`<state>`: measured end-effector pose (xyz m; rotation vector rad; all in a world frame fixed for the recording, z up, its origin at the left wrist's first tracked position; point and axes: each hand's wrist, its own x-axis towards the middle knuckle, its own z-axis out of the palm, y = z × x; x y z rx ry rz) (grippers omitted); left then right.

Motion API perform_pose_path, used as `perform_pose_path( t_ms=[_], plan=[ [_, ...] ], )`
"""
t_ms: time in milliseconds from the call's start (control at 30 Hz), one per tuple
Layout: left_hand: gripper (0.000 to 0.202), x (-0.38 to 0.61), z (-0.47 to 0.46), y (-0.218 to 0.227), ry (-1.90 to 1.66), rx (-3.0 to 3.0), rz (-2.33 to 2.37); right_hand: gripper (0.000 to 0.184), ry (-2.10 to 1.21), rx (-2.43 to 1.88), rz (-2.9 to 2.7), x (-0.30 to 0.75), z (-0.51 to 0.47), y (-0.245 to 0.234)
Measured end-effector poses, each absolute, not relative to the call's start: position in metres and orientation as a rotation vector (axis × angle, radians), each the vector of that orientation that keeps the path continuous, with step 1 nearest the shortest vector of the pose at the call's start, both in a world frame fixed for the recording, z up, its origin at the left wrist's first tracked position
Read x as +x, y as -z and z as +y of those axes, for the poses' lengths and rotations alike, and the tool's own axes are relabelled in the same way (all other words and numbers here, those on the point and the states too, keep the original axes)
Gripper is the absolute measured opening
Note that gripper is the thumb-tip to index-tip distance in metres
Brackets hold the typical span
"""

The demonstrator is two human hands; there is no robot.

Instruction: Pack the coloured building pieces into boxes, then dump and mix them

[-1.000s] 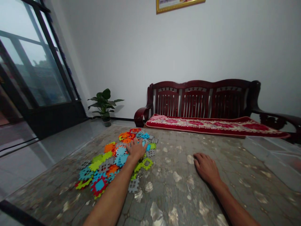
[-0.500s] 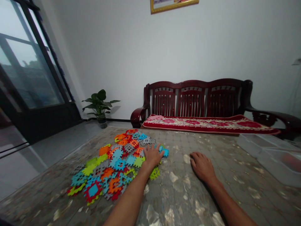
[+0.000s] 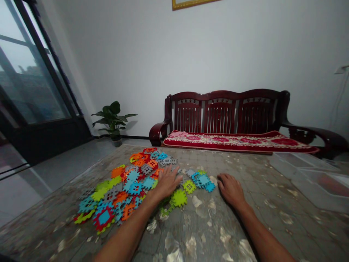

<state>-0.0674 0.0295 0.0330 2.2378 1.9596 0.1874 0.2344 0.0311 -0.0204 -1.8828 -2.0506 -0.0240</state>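
Observation:
A heap of flat toothed plastic tiles (image 3: 128,185) in orange, blue, green, red and grey is spread over the left half of the patterned table (image 3: 207,225). My left hand (image 3: 167,181) lies flat on the heap's right edge, fingers stretched out and apart. A few blue tiles (image 3: 203,180) and green tiles (image 3: 179,197) lie just right of it. My right hand (image 3: 231,189) rests palm down on the table beside the blue tiles, fingers loosely curled, holding nothing.
A dark wooden bench (image 3: 226,116) with a red cushion (image 3: 237,140) stands behind the table. Clear plastic bins (image 3: 313,174) sit at the table's right. A potted plant (image 3: 113,118) and a glass door (image 3: 29,87) are at the left.
My left hand has swept rightward across the heap, dragging several blue and green tiles toward my right hand. My right hand has stayed in place.

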Motion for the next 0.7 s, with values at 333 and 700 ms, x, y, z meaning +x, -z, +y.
perform_pose_path(
  t_ms=[333, 700],
  plan=[
    [0.056, -0.116, 0.028, -0.017, -0.054, 2.308, 2.128, 0.037, 0.037, -1.882, -2.057, 0.236, 0.034, 0.024],
    [0.049, -0.022, 0.052, -0.009, -0.246, 2.427, 1.764, 0.038, -0.039, -1.847, -2.013, 0.238, 0.036, 0.027]
  ],
)
